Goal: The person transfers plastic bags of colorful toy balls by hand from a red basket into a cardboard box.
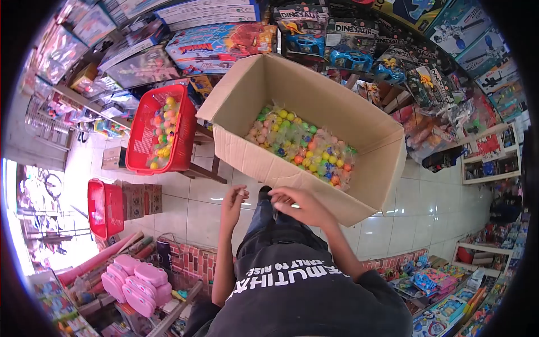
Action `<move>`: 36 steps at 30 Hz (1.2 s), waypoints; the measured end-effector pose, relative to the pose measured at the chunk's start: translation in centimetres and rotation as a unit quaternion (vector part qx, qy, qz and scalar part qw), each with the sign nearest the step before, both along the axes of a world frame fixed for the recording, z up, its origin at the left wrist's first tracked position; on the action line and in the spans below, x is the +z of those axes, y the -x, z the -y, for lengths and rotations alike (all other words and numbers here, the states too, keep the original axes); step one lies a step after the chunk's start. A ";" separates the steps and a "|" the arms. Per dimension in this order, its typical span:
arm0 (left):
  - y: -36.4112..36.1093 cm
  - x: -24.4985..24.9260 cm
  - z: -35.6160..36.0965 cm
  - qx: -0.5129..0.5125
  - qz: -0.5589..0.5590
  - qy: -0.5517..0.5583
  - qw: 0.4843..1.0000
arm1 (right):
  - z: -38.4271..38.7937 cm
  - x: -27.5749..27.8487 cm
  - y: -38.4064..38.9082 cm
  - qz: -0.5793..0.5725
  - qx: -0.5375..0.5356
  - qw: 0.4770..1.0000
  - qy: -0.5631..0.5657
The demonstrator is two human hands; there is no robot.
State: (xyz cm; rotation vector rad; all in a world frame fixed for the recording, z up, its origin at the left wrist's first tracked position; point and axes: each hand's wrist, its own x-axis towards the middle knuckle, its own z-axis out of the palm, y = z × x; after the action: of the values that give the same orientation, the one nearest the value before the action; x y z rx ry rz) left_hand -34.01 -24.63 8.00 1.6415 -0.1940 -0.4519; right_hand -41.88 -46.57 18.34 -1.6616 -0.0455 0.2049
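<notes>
My left hand is raised in front of my body with its fingers curled together; whether anything small is in them is hidden. To its right my right hand hovers with loosely bent fingers apart, and I see nothing in it. Both hands are near the front side of a large open cardboard box. Inside the box lie clear bags of colourful small balls, in yellow, green, orange and blue. Left of the box, a red plastic basket holds more bagged balls.
A wooden stool stands between basket and box. Another red basket is beside cartons at the left. Pink cases sit at lower left. Dinosaur toy packs and boxed toys line the back shelves. The floor is tiled.
</notes>
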 end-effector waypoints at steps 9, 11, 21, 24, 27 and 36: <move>4.5 -21.7 -6.8 -0.023 -0.117 -0.113 0.986 | -4.3 -26.3 1.5 -0.129 0.099 0.980 0.116; 5.5 -22.3 -8.8 -0.045 -0.136 -0.175 0.974 | -3.6 -30.9 2.7 -0.128 0.116 0.963 0.208; 5.4 -24.5 -20.4 0.035 -0.283 -0.103 0.953 | -4.8 -36.1 5.4 -0.413 -0.160 0.888 0.126; 4.2 -24.7 -24.3 0.027 -0.302 -0.148 0.941 | -8.1 -35.2 3.7 -0.416 -0.158 0.885 0.133; 3.7 -24.6 -27.5 0.096 -0.298 -0.162 0.936 | -11.7 -36.4 1.3 -0.381 -0.136 0.908 0.105; 1.1 -25.4 -32.5 0.070 -0.115 -0.162 0.978 | -19.7 -31.0 -9.0 -0.294 -0.032 0.952 0.084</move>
State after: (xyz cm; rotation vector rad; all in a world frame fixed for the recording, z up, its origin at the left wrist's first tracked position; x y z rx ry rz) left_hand -35.08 7.83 -17.40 1.8884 0.1760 -0.5827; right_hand -32.93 -26.84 -12.66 -1.7062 0.4871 0.6620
